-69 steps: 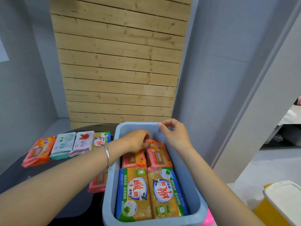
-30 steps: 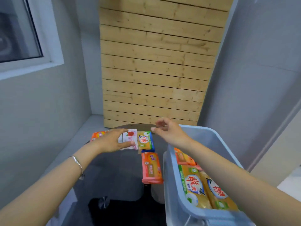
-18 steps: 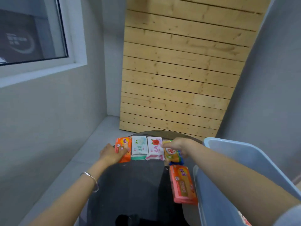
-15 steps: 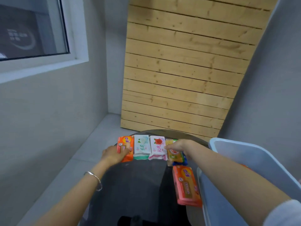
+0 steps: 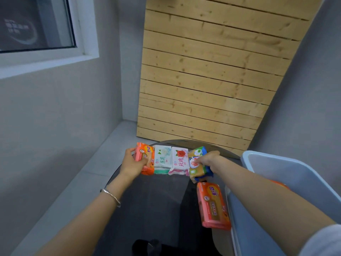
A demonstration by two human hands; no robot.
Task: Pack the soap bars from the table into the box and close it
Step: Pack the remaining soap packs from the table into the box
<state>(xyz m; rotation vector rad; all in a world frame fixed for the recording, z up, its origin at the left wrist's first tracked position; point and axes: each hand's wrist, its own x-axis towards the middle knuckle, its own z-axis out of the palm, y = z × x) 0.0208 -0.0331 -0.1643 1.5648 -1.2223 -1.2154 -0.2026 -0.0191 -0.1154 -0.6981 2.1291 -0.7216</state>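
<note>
Four soap bars lie side by side at the far edge of the dark round table (image 5: 156, 200). My left hand (image 5: 133, 163) grips the orange bar (image 5: 145, 157) at the row's left end. Beside it lie a white-and-green bar (image 5: 162, 159) and a white bar with a red rose (image 5: 180, 160). My right hand (image 5: 207, 159) grips the yellow-and-blue bar (image 5: 197, 164) at the right end. Another orange bar (image 5: 213, 206) lies nearer to me, against the light blue box (image 5: 273, 169) on the right. Most of the box's inside is hidden by my right arm.
A wooden slat panel (image 5: 212, 80) leans against the wall just behind the table. A grey wall with a window (image 5: 35, 24) is on the left. The table's edge curves close behind the row of bars.
Both hands left the box and reached left to the row of bars. The left hand now grips the orange bar and the right hand the yellow-and-blue one. My view swung left.
</note>
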